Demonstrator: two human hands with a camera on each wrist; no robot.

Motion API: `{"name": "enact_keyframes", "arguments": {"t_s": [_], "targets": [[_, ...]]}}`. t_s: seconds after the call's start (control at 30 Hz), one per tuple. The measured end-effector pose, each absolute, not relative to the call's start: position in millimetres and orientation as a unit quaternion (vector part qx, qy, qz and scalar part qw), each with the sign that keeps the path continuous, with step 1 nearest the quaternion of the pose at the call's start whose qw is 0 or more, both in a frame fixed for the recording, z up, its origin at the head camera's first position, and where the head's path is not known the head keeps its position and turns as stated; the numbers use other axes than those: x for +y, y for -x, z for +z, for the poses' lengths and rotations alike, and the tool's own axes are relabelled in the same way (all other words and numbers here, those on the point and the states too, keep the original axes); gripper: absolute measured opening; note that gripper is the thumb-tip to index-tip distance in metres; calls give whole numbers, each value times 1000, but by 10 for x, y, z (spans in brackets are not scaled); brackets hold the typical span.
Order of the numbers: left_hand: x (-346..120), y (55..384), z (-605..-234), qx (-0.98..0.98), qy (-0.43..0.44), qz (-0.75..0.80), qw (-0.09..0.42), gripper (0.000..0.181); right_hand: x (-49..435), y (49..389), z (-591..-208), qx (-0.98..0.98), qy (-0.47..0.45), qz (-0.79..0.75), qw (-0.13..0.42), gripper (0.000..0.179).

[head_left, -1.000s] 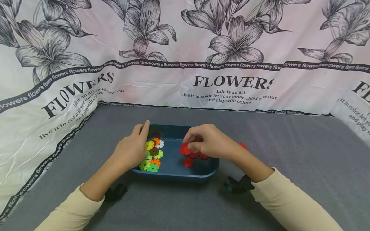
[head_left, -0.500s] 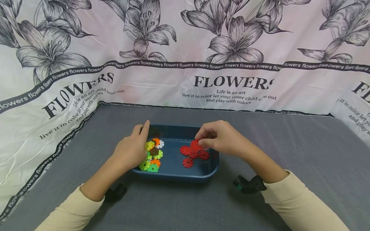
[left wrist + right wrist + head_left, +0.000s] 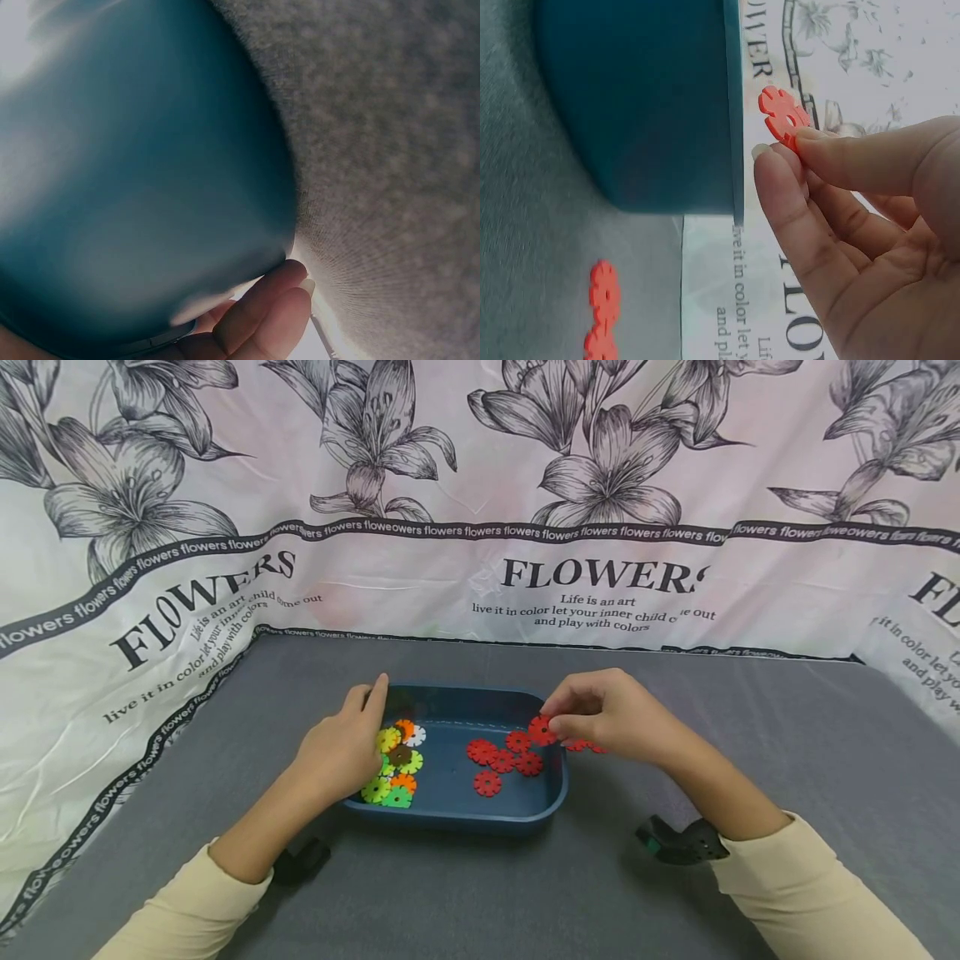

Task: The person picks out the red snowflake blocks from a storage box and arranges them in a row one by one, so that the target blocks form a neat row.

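Observation:
A blue plastic tub (image 3: 453, 818) stands on the grey cloth. My left hand (image 3: 341, 752) grips its left end, and in the left wrist view its fingertips (image 3: 281, 300) lie at the tub's edge. My right hand (image 3: 611, 718) pinches a red notched disc (image 3: 543, 731) between thumb and fingers, over the tub's right rim. The right wrist view shows that disc (image 3: 786, 116) tilted beside the rim, held by a small part of its edge. Several more red discs (image 3: 487, 782) lie inside the tub's right half.
Yellow, green, orange, white and brown notched discs (image 3: 401, 756) are heaped in the tub's left half, partly hidden by my left hand. Red discs (image 3: 577, 745) lie on the cloth right of the tub, partly behind my right hand. A flowered curtain (image 3: 600, 585) hangs behind.
My right hand has moved right with the red disc, from over the tub's inside to its right rim. Red discs beneath it have come into sight. The left hand has stayed put.

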State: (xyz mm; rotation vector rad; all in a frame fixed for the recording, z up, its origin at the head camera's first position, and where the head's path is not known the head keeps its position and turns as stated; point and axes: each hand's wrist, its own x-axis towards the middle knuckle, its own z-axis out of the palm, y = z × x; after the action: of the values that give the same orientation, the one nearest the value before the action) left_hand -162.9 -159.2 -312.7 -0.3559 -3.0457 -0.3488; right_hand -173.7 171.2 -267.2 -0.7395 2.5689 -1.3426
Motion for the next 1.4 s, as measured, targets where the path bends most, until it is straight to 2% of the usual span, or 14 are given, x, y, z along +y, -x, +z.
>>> {"name": "enact_keyframes", "arguments": {"t_s": [0.6,1.4], "targets": [[-1585,1635,-3135,-987,116,-111,29,83,2204,1674,-2785,875,195,-438,64,16],[-1600,1645,-3143,-986,118,-114,30,83,2876,1868,-3047,900,120,-403,115,24]]}}
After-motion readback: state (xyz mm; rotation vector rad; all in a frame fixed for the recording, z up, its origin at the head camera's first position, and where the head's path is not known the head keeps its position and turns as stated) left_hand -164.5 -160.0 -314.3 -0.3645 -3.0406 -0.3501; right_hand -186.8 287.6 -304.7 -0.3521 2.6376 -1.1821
